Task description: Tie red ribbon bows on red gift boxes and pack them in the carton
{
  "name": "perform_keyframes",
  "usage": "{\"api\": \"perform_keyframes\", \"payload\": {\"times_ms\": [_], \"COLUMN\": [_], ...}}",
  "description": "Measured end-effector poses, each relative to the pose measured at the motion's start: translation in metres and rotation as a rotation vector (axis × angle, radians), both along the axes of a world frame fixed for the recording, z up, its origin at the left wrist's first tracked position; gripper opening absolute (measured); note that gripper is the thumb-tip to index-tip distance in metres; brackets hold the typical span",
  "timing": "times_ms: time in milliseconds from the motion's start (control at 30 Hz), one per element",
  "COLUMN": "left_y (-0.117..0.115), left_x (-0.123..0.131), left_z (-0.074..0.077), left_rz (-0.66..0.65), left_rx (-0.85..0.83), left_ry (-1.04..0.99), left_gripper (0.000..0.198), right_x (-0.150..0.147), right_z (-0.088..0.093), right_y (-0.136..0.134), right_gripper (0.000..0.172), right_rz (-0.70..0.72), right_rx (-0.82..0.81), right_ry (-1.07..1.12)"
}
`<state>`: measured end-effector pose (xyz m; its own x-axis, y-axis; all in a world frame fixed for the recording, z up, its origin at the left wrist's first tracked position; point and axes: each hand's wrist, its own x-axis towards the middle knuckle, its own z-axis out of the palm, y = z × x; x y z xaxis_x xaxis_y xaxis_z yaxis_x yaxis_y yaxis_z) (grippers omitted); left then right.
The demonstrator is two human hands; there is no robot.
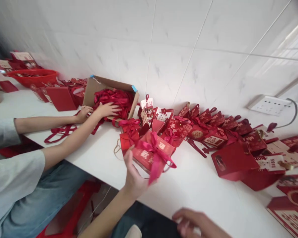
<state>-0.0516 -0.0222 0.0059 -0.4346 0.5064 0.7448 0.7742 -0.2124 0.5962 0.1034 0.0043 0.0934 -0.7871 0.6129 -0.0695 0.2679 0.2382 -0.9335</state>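
Note:
My left hand (135, 178) grips a red gift box (149, 153) tied with a dark pink ribbon bow, holding it tilted just above the white table. The fingers that pass beneath the box are hidden. Down at the table's front edge, my right hand (192, 221) is partly cut off by the frame; its fingers are loosely bent and apart, and I see nothing in them. Just behind the held box lie more red boxes with bows (130, 129) and a red bag with a white picture tag (147, 110).
At left, a co-worker's hand (106, 110) reaches onto red ribbons (114, 97) in an open cardboard box (103, 81); their other hand (83, 114) is beside it. Rows of red gift boxes (215, 119) line the wall below a power strip (269, 105). A red basin (37, 77) stands far left.

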Motion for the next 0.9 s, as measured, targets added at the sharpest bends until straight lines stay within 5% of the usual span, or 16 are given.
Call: {"api": "perform_keyframes", "payload": {"times_ms": [67,167,267,367,500,633,900], "left_y": [-0.008,-0.028,-0.046,-0.041,-0.008,0.015,0.015], "left_x": [0.024,0.042,0.032,0.01,-0.01,-0.015,-0.015], "left_z": [-0.019,-0.038,-0.04,-0.028,-0.004,0.011,0.009], "left_rz": [-0.026,-0.112,-0.197,-0.148,-0.239,-0.461,-0.694], "left_rx": [-0.204,-0.513,-0.434,-0.26,-0.486,-0.739,-0.762], "left_ry": [0.042,0.068,0.06,-0.097,-0.405,-0.544,-0.715], "left_gripper": [0.115,0.1,0.061,0.037,0.032,0.029,0.031], "right_x": [0.067,0.104,0.097,0.084,0.067,0.043,0.021], "right_z": [-0.011,-0.036,-0.055,-0.062,-0.057,-0.058,-0.07], "right_y": [0.005,0.011,0.015,0.018,0.018,0.011,0.003], "right_gripper": [0.036,0.044,0.053,0.057,0.058,0.06,0.061], "right_rz": [-0.073,-0.182,-0.233,-0.307,-0.379,-0.328,-0.472], "right_rx": [-0.035,-0.059,-0.075,-0.071,-0.052,-0.213,-0.343], "right_ry": [-0.161,-0.304,-0.277,-0.218,-0.225,-0.261,-0.021]}}
